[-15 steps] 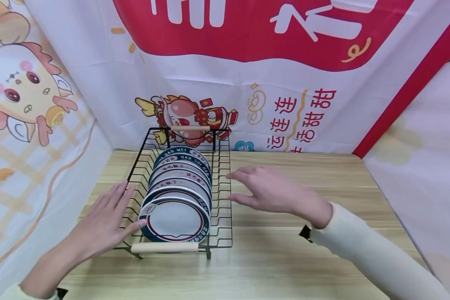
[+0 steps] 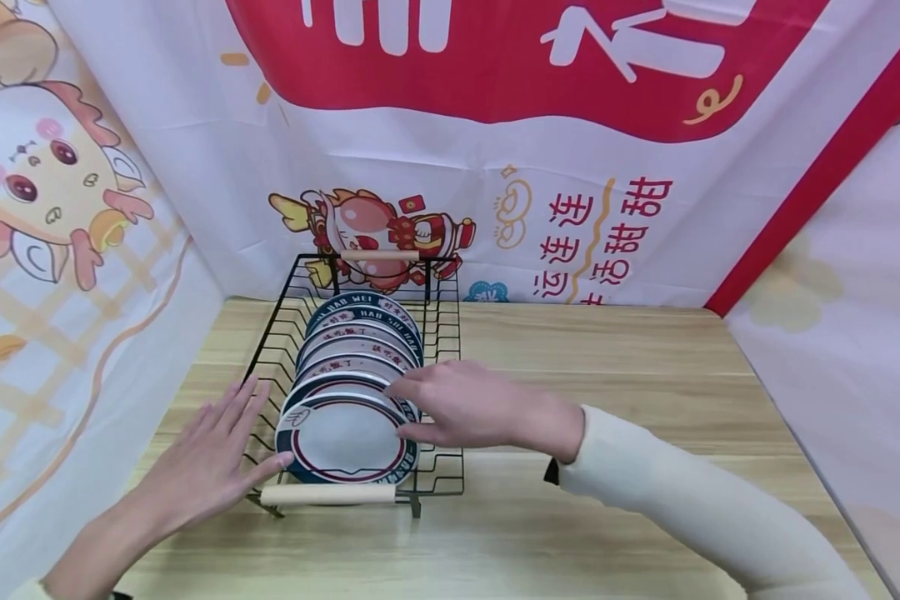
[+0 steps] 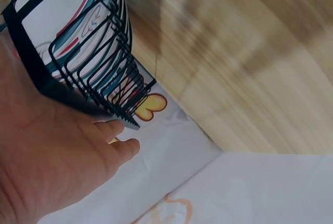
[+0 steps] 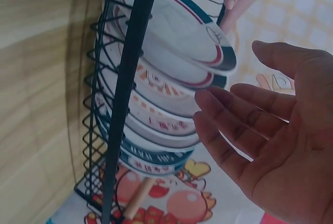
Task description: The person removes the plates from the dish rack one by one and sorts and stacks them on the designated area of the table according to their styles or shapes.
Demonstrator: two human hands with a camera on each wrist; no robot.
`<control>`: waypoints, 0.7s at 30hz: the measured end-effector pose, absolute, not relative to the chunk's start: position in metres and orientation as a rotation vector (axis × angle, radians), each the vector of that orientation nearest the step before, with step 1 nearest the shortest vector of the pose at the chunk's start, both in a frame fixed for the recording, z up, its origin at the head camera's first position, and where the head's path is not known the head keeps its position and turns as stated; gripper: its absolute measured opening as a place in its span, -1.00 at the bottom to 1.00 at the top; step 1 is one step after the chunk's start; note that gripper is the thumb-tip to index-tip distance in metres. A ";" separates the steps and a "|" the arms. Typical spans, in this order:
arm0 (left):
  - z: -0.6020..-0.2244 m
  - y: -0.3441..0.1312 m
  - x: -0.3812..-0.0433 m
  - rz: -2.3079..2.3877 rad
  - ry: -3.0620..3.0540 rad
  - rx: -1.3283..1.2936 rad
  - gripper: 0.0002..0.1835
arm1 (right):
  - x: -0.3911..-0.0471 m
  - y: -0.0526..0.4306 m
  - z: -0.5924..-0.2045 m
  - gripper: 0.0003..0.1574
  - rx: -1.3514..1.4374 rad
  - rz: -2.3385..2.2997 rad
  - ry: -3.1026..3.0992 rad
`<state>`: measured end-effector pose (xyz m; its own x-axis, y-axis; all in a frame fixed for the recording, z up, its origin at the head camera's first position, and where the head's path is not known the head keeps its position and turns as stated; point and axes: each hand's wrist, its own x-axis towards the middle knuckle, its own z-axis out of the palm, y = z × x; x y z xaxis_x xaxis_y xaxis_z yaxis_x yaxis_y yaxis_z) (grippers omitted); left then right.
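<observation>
Several round plates with dark blue patterned rims stand on edge in a black wire dish rack (image 2: pixel 450 492). The front plate (image 2: pixel 345 442) leans with its white face toward me. My left hand (image 2: pixel 202 454) lies along the rack's left side, fingers straight, its thumb at the front plate's left edge. At the right edge of the front plates is my right hand (image 2: pixel 480 404), thumb in front and fingers farther back. The right wrist view shows that hand (image 4: pixel 281 135) with thumb and fingers spread apart beside the plates' rims (image 4: pixel 223 60).
The rack has light wooden handles at its front (image 2: pixel 328 495) and back (image 2: pixel 380 256). It stands on a wood-grain table (image 2: pixel 607 367), close to a printed cloth backdrop (image 2: pixel 420 142). Another printed cloth (image 2: pixel 82 333) hangs at the left.
My right hand has moved left and toward me, from beside the rack to the front plates' right edge. The left hand has shifted only slightly; the plates and rack stand as before.
</observation>
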<state>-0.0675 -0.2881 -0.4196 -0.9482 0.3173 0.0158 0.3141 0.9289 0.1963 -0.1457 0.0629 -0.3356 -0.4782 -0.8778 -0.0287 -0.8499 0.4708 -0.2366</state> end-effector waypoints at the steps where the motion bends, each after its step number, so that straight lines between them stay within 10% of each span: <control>1: -0.420 -0.288 -0.067 0.305 3.064 0.500 0.11 | -0.146 0.060 -0.336 -0.37 -1.519 -0.285 2.558; 21: -0.434 -0.288 -0.068 0.282 3.121 0.501 0.10 | -0.152 0.016 -0.357 -0.64 -1.347 -0.198 2.569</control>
<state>-0.0679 -0.2885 -0.4335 -0.9496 0.3078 0.0594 0.3135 0.9343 0.1697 -0.1519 0.0160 -0.3568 -0.5494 -0.8232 -0.1430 -0.7916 0.5676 -0.2262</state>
